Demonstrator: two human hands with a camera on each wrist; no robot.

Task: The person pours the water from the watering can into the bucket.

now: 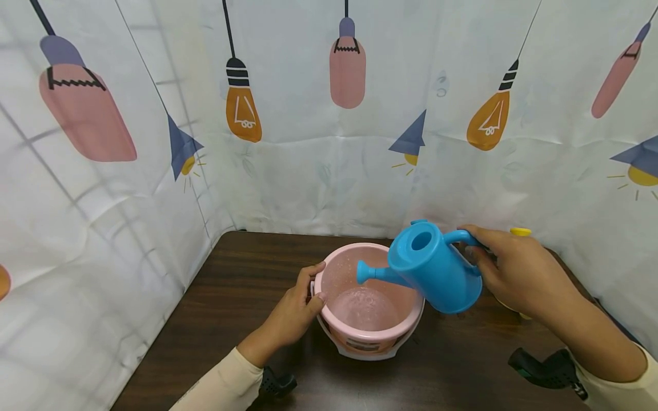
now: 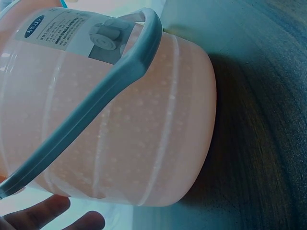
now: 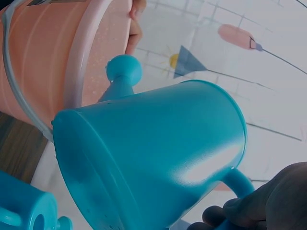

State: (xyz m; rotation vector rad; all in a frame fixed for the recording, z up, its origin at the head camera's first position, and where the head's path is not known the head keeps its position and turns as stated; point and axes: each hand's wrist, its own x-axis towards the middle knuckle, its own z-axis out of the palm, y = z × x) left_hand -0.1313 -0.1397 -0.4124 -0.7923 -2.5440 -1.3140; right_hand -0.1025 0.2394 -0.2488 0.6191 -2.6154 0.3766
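A pink bucket (image 1: 372,337) stands upright on the dark table, its pale handle (image 2: 96,100) lowered along the side. Rippled water (image 1: 365,308) lies inside, and droplets cling to the inner wall. My left hand (image 1: 293,311) holds the bucket's left rim, thumb and fingers at its edge. Gripped by its handle in my right hand (image 1: 519,268), a blue watering can (image 1: 437,271) tilts leftward over the bucket's right side. Its spout head (image 3: 124,69) points into the bucket, above the water.
Behind my right hand, a yellow object (image 1: 521,232) is mostly hidden. Another blue object with a handle (image 3: 24,206) shows low in the right wrist view. A patterned white curtain (image 1: 308,165) hangs behind the wooden table (image 1: 247,274) and along its left side.
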